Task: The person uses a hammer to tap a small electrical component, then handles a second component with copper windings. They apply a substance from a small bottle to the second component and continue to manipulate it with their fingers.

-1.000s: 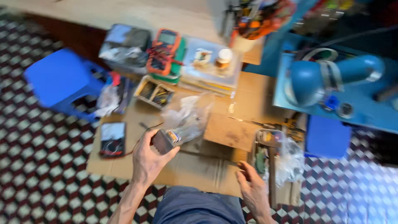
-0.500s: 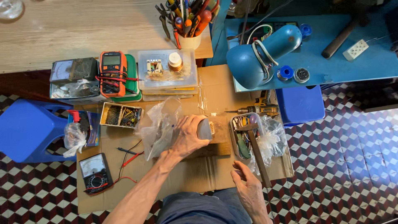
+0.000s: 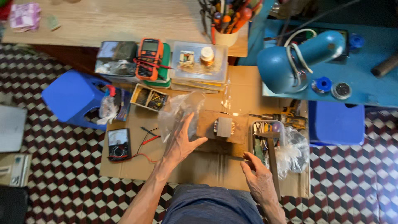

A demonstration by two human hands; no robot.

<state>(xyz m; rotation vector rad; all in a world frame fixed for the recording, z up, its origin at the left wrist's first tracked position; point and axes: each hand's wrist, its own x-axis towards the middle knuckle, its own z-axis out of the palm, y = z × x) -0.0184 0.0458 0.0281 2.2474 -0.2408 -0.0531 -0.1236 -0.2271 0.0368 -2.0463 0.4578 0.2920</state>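
Observation:
My left hand [image 3: 181, 143] is spread flat with fingers apart, resting on a crumpled clear plastic bag [image 3: 178, 110] on the cardboard sheet [image 3: 207, 166]. Just right of its thumb a small grey transformer block [image 3: 224, 127] sits on a brown board [image 3: 240, 137]. My right hand [image 3: 259, 178] lies lower right on the cardboard, fingers loosely curled, empty, next to a wooden-handled hammer [image 3: 273, 159] and a clear tub of tools [image 3: 265, 135].
A black multimeter [image 3: 119, 144] with red leads lies left. Behind are an orange multimeter [image 3: 149, 58], a parts tray [image 3: 149, 97], stacked clear boxes [image 3: 200, 62], a cup of screwdrivers [image 3: 226, 37], a blue lamp [image 3: 298, 58], and blue stools [image 3: 72, 97] [image 3: 336, 122].
My left hand has let go of the grey block, which now sits on the brown board, and moved left onto the plastic bag. The camera has tilted and shifted.

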